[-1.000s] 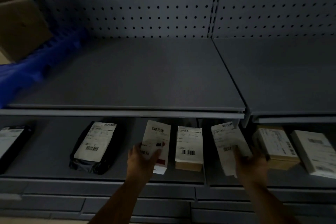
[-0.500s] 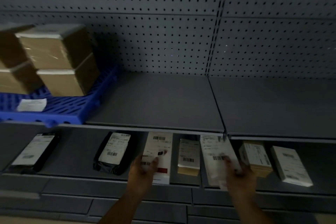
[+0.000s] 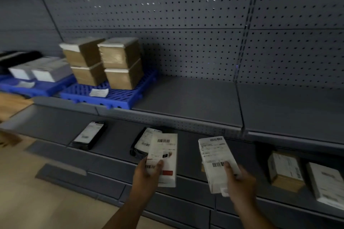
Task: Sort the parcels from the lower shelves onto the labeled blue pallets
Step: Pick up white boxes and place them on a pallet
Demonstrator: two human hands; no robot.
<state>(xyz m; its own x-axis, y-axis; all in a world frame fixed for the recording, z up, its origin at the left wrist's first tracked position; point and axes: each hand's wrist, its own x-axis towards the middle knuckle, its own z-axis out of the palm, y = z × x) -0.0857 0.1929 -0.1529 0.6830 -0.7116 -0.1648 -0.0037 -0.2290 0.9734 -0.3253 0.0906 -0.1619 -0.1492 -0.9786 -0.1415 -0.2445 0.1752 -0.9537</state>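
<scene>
White cartons have both come up off the lower shelf point(image 3: 119, 135): the left hand point(image 3: 147, 174) now grips the red-patched box point(image 3: 165, 154) by its lower end, thumb across the label, and the right hand point(image 3: 242, 182) holds the flat labelled parcel point(image 3: 216, 161) likewise, in front of the shelf edge. The blue pallets point(image 3: 119, 96) now show upper left, so sorting by label looks next
</scene>
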